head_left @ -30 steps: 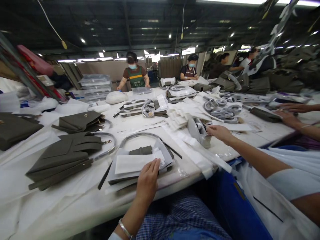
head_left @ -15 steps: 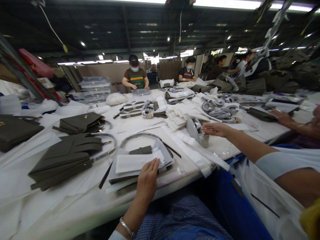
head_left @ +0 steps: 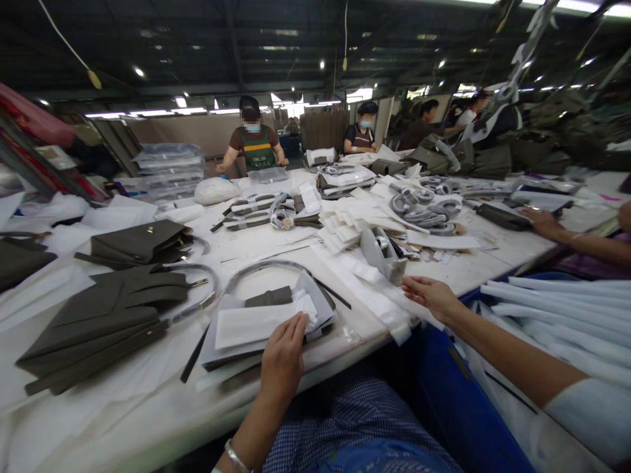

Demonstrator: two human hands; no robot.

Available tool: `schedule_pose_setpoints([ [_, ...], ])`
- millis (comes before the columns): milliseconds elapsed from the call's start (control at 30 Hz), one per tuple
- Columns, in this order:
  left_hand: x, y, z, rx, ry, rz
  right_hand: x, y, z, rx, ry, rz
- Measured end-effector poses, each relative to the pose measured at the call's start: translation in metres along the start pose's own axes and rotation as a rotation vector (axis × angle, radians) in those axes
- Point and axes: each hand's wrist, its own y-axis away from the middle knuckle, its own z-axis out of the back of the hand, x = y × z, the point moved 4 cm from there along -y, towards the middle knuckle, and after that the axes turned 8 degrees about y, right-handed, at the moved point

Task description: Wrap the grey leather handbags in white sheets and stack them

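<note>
My left hand [head_left: 284, 351] lies with fingers stretched over the crumpled end of a folded white paper sheet [head_left: 254, 325]. Under that sheet is a dark olive handbag [head_left: 269, 297], partly covered by grey and white sheets, its wrapped handle [head_left: 263, 266] arched behind. Its thumb is mostly hidden. My right hand [head_left: 428, 297] hovers just in front of a grey tape dispenser [head_left: 382, 256], thumb and fingertips drawn together. Whatever is between those fingertips is too small to make out. White strips [head_left: 367, 289] lie on the table between my hands.
More olive handbags [head_left: 108, 315] lie to the left. Bundles of wrapped handles [head_left: 426, 209] and stacked white pads [head_left: 340, 230] sit beyond the dispenser. A blue bin [head_left: 453, 387] with white rolls [head_left: 566, 309] stands at the right. Co-workers are across the table; another person's hand [head_left: 545, 225] is at right.
My right hand has come away from the tape dispenser, down and toward me, its fingers now drawn together. My left hand stays on the white sheet. The view has shifted slightly.
</note>
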Motion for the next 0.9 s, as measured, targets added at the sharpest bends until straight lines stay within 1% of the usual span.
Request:
schedule_pose_setpoints([
  [67, 0.0, 0.0, 0.0, -0.002, -0.003, -0.005, -0.006, -0.008, -0.002, -0.025, 0.036, 0.014],
  [133, 0.001, 0.0, 0.0, -0.006, -0.002, -0.005, -0.006, -0.01, 0.001, -0.042, 0.096, 0.035],
  [233, 0.001, 0.0, 0.001, -0.007, 0.01, 0.001, 0.001, -0.001, 0.013, -0.027, 0.214, 0.075],
  [267, 0.001, 0.0, 0.001, -0.002, 0.014, 0.003, 0.007, 0.005, 0.015, -0.003, 0.291, 0.119],
  [333, 0.001, -0.001, 0.001, 0.009, 0.025, 0.004, 0.024, 0.02, 0.015, 0.065, 0.523, 0.292],
  [400, 0.001, -0.001, 0.001, 0.011, 0.036, 0.008, 0.047, 0.037, 0.002, 0.164, 0.776, 0.525],
  [467, 0.001, -0.001, 0.002, 0.006, 0.044, 0.015, 0.068, 0.052, -0.021, 0.31, 0.928, 0.694],
  [533, 0.0, 0.0, 0.002, -0.003, 0.048, 0.026, 0.086, 0.064, -0.054, 0.507, 0.998, 0.788],
  [600, 0.0, 0.0, 0.001, -0.008, 0.055, 0.032, 0.101, 0.072, -0.093, 0.708, 1.041, 0.867],
  [700, 0.0, 0.0, 0.001, -0.007, 0.072, 0.041, 0.115, 0.078, -0.156, 0.957, 1.113, 1.01],
  [800, 0.0, -0.001, 0.001, -0.001, 0.084, 0.056, 0.119, 0.077, -0.216, 1.132, 1.208, 1.168],
  [900, 0.0, -0.001, 0.001, -0.013, 0.085, 0.059, 0.115, 0.072, -0.263, 1.232, 1.344, 1.257],
])
